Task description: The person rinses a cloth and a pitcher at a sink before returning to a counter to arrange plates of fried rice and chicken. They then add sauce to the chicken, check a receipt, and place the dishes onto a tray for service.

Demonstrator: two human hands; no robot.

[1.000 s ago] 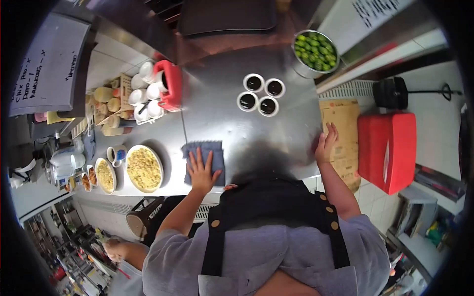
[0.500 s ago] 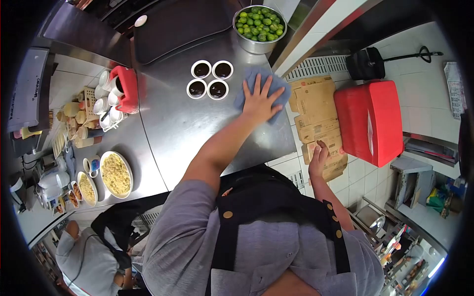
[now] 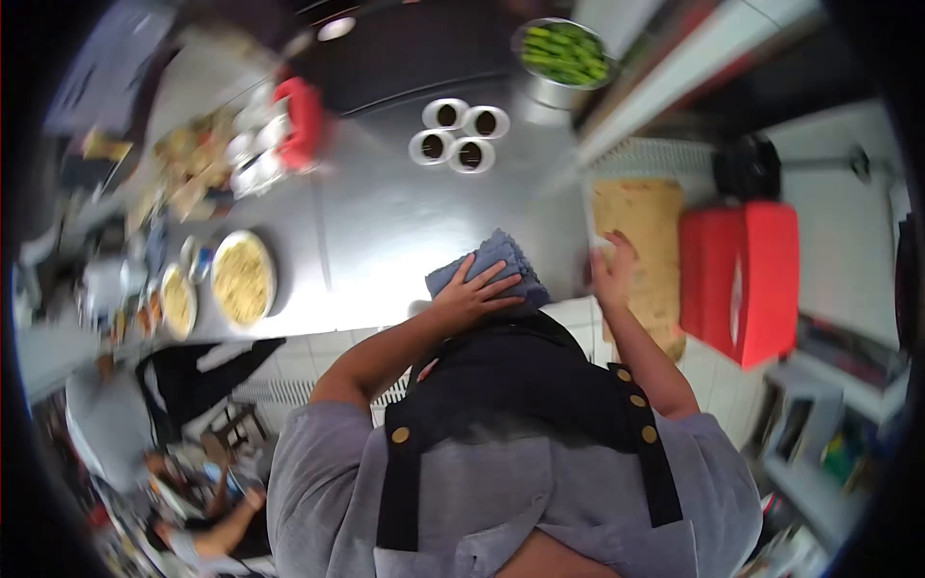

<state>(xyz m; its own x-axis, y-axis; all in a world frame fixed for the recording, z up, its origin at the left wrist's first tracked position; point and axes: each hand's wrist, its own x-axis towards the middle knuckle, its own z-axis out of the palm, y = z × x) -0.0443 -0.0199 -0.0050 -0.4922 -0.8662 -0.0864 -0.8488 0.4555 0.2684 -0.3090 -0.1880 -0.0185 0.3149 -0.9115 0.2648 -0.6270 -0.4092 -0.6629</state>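
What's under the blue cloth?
Steel counter shows right around the blue cloth, near the front edge. Directly underneath is hidden by the cloth and the left hand on top, so can't tell if anything's there.

White glare on steel counter, near side. Motion smear left of it. Fisheye warp, black corners.

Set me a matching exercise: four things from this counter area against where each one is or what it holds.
1. Blue cloth
2. Four white cups
3. Metal container
4. Red box

A. Beyond the counter's right edge
B. Holding dark contents
C. Under the left hand
D. Holding green pieces

Pairs: 1-C, 2-B, 3-D, 4-A
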